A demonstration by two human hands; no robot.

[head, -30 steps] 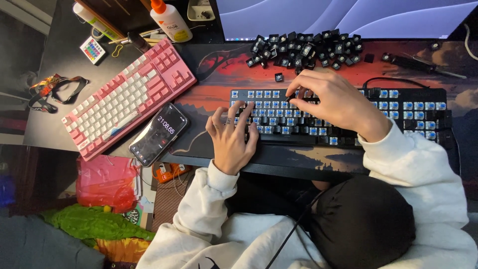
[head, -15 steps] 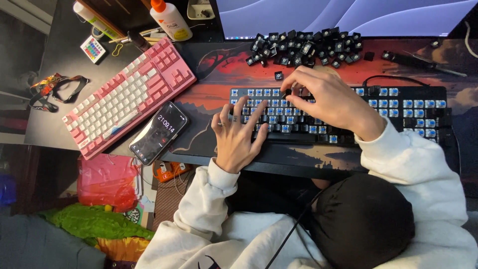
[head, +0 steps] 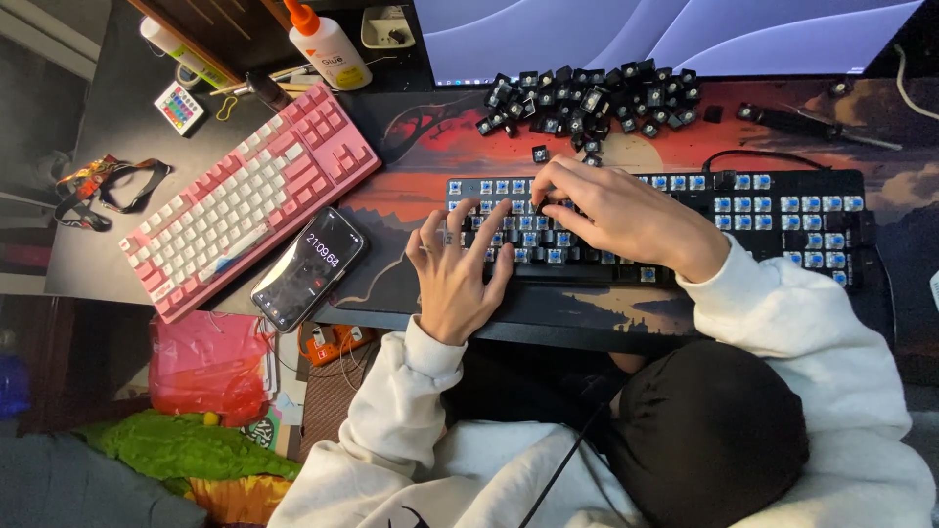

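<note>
A black keyboard (head: pixel 782 210) lies on the desk mat with most keycaps off, so its blue switches show. My left hand (head: pixel 460 274) rests flat on the keyboard's left end, fingers spread, holding nothing. My right hand (head: pixel 621 213) reaches over the middle rows. Its thumb and fingertips pinch a small black keycap (head: pixel 540 206) just above the switches. A heap of loose black keycaps (head: pixel 587 98) lies behind the keyboard, and a single keycap (head: pixel 539 154) sits apart between the heap and my right hand.
A pink and white keyboard (head: pixel 245 200) lies angled at the left, with a phone (head: pixel 308 266) beside it showing a running timer. A glue bottle (head: pixel 328 44), a monitor (head: pixel 665 34) and a thin black tool (head: pixel 822 119) line the back.
My right hand has slid left along the keyboard and its fingertips have closed together. My left hand's fingers have spread wider over the left keys.
</note>
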